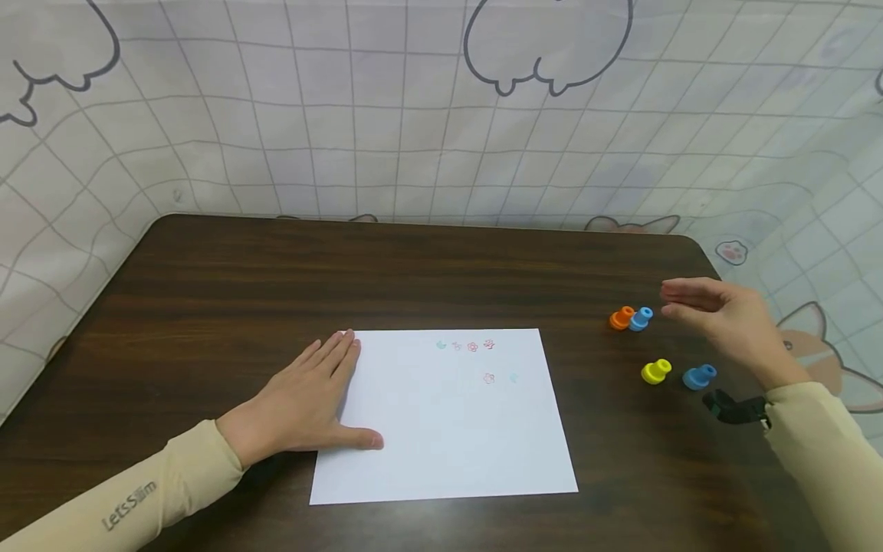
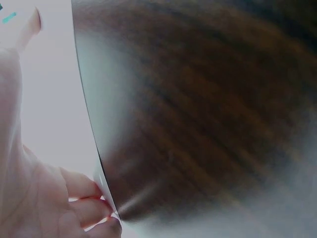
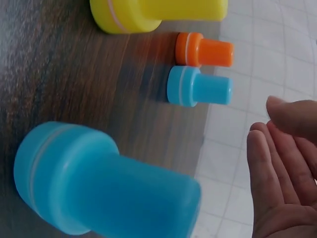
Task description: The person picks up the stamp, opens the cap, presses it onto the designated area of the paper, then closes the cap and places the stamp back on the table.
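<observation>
My left hand (image 1: 303,402) lies flat on the left edge of a white sheet of paper (image 1: 448,445), thumb spread out. Small printed marks, including red flowers (image 1: 472,346), sit near the paper's top, with a fainter pair below. At the right, my right hand (image 1: 731,322) hovers above the table holding nothing, thumb and fingers apart. Closest to its fingertips stands a light blue stamp (image 1: 641,319), beside an orange stamp (image 1: 622,317). Nearer the front are a yellow stamp (image 1: 656,372) and a darker blue stamp (image 1: 700,376), both upright; the right wrist view shows all these stamps.
The dark wooden table (image 1: 276,276) has rounded back corners. A pale grid-patterned cloth (image 1: 414,123) with cartoon outlines hangs behind and beside it. A black wrist camera mount (image 1: 734,408) juts out from the right sleeve, close to the darker blue stamp.
</observation>
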